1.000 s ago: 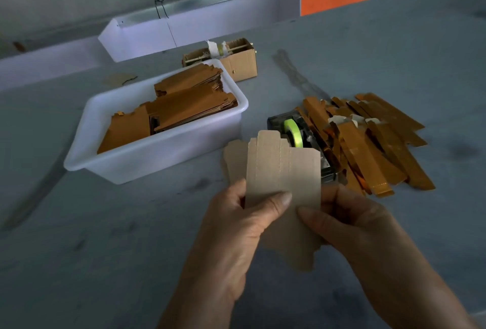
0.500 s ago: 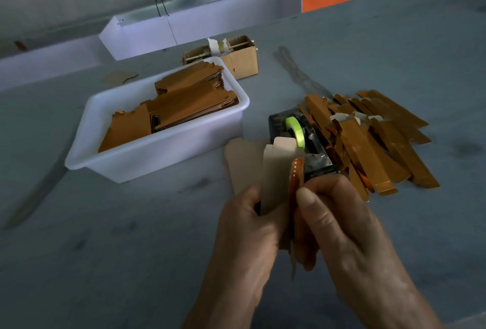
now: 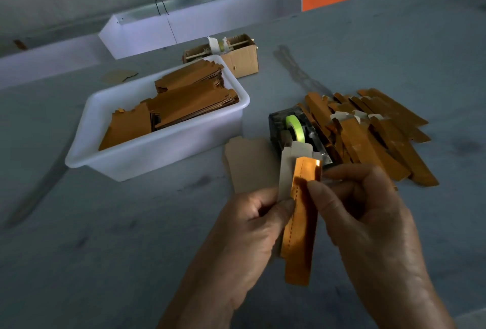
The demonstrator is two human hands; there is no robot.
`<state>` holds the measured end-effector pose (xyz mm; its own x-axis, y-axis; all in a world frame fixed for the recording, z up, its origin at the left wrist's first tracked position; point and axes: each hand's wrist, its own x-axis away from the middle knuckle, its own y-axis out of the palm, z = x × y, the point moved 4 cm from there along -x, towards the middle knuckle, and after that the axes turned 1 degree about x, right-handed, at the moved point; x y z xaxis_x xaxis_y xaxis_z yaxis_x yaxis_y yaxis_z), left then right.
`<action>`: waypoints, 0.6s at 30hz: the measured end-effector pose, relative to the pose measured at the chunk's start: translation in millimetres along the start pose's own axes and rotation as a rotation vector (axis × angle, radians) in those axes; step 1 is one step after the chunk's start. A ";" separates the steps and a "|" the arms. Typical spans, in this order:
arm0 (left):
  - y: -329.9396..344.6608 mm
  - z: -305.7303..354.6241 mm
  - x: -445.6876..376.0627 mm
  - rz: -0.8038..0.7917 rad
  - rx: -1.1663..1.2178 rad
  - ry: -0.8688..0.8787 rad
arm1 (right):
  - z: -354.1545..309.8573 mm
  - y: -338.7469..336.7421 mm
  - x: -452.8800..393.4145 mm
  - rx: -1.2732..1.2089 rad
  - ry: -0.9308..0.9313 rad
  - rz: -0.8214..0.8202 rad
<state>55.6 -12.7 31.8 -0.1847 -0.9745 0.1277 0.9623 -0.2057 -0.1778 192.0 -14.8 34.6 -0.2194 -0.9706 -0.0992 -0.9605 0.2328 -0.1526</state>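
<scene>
Both hands hold one folded carton blank [image 3: 299,213], gold on the outside and pale grey inside, upright over the table. My left hand [image 3: 247,226] pinches its left edge with thumb and fingers. My right hand [image 3: 360,218] grips the right edge, thumb pressed on the gold face. Just behind the blank stands a dark tape dispenser [image 3: 297,131] with a green roll. A second flat blank [image 3: 249,165] lies grey side up on the table.
A white plastic tub [image 3: 147,155] of flat gold blanks sits at left. A heap of folded gold cartons [image 3: 376,134] lies at right. A small cardboard box [image 3: 236,58] and a white trough [image 3: 184,24] stand at the back of the grey table.
The blank was flat, grey side toward me; the hands have folded it lengthwise, and its gold face now shows. It has stayed in front of the dispenser.
</scene>
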 end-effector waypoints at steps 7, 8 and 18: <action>-2.4 -1.1 1.9 -0.058 0.075 -0.056 | 12.8 6.6 -2.9 -0.253 0.285 -0.362; -3.2 -3.1 1.7 -0.022 0.087 -0.074 | 14.3 7.1 -2.3 -0.271 0.296 -0.363; -1.8 -8.4 4.1 0.315 -0.006 -0.013 | 19.3 9.2 -3.1 -0.333 0.307 -0.239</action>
<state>51.4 -17.0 24.5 0.1246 -0.9892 0.0776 0.9706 0.1053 -0.2163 187.1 -8.5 14.6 0.0210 -0.9793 0.2012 -0.9815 0.0181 0.1906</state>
